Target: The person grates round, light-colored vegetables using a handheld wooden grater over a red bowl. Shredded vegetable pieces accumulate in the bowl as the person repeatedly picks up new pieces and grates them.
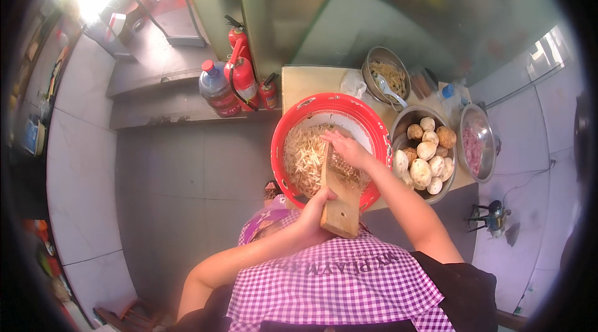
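Observation:
My left hand [313, 220] grips the lower end of a wooden grater board [343, 201], thumb on top. The board slopes into a red-rimmed enamel basin [280, 145]; its rough grating section [343, 166] lies over the basin. Pale root shreds [306, 157] are heaped inside, mostly left of the board. My right hand [348, 147] lies flat over the grater's upper part with fingers stretched out; whatever is under the palm is hidden. Beside the basin, a steel bowl [446, 189] holds several peeled and partly peeled tubers [421, 171].
Behind stands a steel bowl [366, 70] of shredded food with a white spoon [390, 91], near a plastic bag [353, 83]. At right, another steel bowl [486, 138] holds pink chopped meat [473, 150]. Fire extinguishers [243, 77] and a large bottle [219, 91] stand left of the table.

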`<state>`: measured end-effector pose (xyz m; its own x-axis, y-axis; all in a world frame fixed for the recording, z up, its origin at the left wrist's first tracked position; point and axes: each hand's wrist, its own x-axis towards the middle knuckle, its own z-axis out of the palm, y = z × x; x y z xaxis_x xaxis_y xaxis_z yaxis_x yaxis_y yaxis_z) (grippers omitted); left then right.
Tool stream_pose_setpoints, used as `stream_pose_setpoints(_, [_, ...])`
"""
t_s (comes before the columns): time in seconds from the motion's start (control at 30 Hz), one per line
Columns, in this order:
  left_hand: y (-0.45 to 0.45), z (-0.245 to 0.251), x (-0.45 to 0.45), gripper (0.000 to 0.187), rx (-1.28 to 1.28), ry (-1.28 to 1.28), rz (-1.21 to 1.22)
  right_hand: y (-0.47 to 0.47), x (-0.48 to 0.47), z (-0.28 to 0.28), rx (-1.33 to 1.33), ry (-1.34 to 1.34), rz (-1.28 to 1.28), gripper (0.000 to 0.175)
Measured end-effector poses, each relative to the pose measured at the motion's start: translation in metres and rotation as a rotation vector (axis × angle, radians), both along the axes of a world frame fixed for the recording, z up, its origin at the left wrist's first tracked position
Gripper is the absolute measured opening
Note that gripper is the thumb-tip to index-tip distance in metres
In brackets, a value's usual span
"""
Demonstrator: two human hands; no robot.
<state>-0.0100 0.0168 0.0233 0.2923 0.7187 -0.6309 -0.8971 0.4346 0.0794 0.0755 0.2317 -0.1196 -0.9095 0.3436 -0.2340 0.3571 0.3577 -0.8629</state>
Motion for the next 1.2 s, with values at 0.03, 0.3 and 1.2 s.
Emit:
stream_pose_setpoints(0.03, [0.0,0.001,0.001,0.061,0.015,0.018,0.0,0.009,-0.002,-0.009,-0.036,-0.052,-0.008,0.049])
stream_pose_setpoints(0.3, [0.003,0.004,-0.003,0.06,0.038,0.013,-0.006,0.039,-0.023,-0.046,-0.146,-0.209,-0.031,0.044])
stream_pose_setpoints(1.2, [0.004,0.007,-0.007,0.062,-0.048,0.078,-0.049,0.035,-0.016,-0.043,-0.212,-0.141,0.008,0.045])
